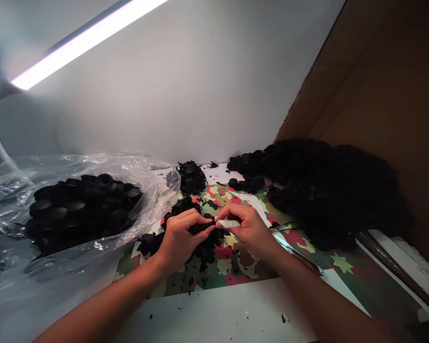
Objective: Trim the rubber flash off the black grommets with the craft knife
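Observation:
My left hand (182,233) is closed, thumb and fingertips pinching a small black piece (210,224) over the middle of the table. Right against it, my right hand (248,228) is closed too, its fingertips meeting those of the left. A short white object (228,224) lies between the right fingers, its end at the black piece; whether it is a tool's handle or a wrap cannot be made out. Black scraps (205,257) lie under and around both hands. Part of the black piece is hidden by the fingers.
A clear plastic bag (157,190) at left holds many round black parts (89,205). A large black heap (329,195) fills the right, before cardboard (379,71). A metal tool (303,259) lies by my right forearm on the patterned sheet (248,262). A lamp (89,43) shines above.

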Demonstrator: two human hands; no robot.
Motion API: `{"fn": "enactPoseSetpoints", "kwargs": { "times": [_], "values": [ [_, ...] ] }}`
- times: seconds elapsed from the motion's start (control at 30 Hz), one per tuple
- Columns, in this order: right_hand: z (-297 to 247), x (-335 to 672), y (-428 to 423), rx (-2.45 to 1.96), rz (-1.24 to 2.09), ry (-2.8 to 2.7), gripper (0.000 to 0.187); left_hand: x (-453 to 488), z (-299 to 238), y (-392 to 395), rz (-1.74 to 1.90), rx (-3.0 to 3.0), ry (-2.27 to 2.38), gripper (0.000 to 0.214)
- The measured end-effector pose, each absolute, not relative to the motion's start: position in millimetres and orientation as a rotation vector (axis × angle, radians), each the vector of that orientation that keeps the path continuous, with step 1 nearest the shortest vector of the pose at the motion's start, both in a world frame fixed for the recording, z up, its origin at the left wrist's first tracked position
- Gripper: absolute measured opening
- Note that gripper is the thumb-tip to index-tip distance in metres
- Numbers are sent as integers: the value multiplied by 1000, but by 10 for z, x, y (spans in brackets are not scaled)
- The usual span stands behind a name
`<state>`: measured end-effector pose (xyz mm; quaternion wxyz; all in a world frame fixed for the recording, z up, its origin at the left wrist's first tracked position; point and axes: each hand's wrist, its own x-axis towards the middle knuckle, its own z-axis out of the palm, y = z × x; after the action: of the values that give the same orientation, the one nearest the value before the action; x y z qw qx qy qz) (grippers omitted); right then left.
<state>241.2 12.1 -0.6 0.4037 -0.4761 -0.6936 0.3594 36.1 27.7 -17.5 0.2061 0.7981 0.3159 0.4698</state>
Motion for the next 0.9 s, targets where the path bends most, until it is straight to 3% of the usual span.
{"fn": "enactPoseSetpoints", "kwargs": {
  "times": [0.17,0.5,0.73,0.9],
  "values": [
    [-104,2304,97,-1261,675,-1810,24,411,-227,247,1401,2470,729,5],
    [-207,2385,240,-1521,713,-1437,10,417,-195,161,1613,2514,391,26],
    [-125,2582,322,-1405,1008,-1639,10,425,-164,243,1286,1630,795,20],
    [-95,2499,250,-1398,886,-1531,20,428,-212,293,1104,1185,658,35]
  ]
}}
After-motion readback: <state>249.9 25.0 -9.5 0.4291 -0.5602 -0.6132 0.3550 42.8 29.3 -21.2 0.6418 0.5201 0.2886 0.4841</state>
